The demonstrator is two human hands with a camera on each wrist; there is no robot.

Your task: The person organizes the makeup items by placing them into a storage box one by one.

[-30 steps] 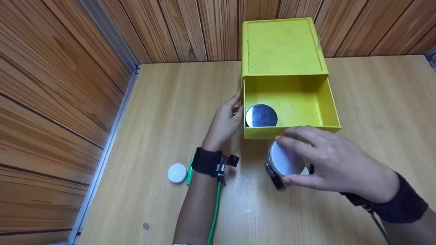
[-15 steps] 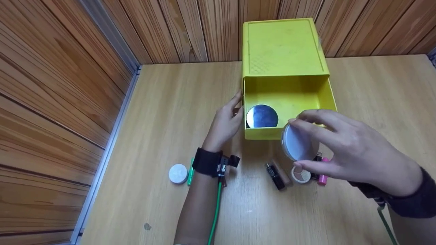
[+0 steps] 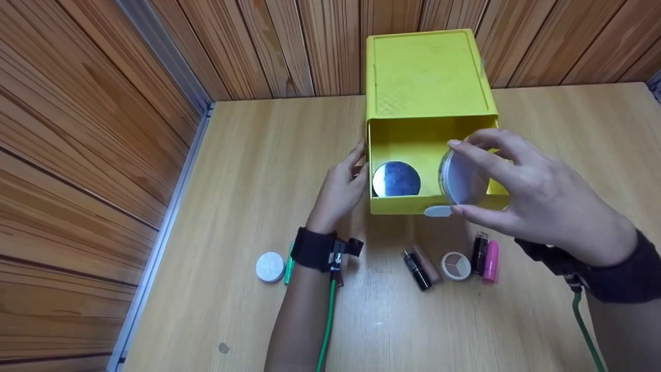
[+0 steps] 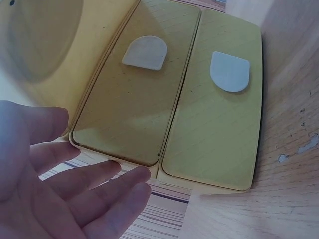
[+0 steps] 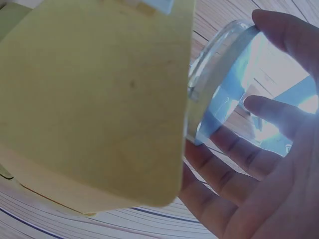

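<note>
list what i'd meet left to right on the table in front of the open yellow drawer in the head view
Black tube → brown tube → round palette with three sections → second black tube → pink tube.

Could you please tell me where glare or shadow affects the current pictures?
Right wrist: white glare washes out part of the held disc; head: a bright patch on the left of the other disc, in the drawer, whose back is shadowed; left wrist: the yellow fronts look dull and slightly hazy.
</note>
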